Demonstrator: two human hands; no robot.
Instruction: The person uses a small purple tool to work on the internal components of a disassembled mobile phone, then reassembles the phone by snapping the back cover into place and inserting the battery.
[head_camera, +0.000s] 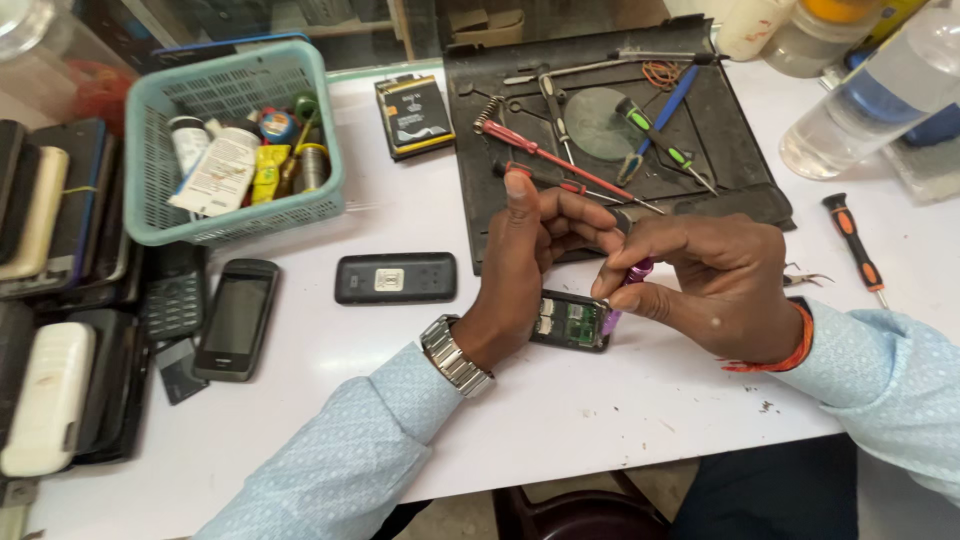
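Head view: opened phone (570, 322) seemingly under both hands (620, 270).

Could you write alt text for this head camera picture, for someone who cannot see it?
Seen from above, a person's right hand holds a purple-handled screwdriver over an opened phone that the left hand steadies on a white table. A teal basket of small supplies, a dark tool mat and other phones lie around.

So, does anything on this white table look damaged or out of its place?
Yes. The small dark phone under both hands lies opened, its back cover off and inner parts exposed. Small dark crumbs are scattered on the white table near the right hand, which holds a purple-handled tool.
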